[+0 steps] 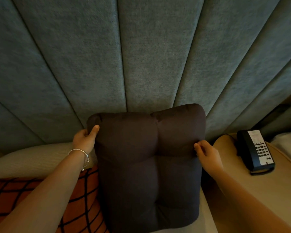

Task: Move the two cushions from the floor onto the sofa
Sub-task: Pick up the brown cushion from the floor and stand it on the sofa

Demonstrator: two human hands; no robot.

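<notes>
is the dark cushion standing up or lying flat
Standing up: the dark cushion leans against the padded wall, left hand and right hand gripping its sides.

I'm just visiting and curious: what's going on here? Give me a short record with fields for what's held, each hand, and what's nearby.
held item: dark tufted cushion, upright against the blue-grey padded panels
left hand: left hand grips the cushion's upper left corner; a bracelet on the wrist
right hand: right hand pinches the cushion's right edge
to the left: orange cushion with black lattice lines, partly under the left arm
to the right: black telephone on a beige surface
</notes>
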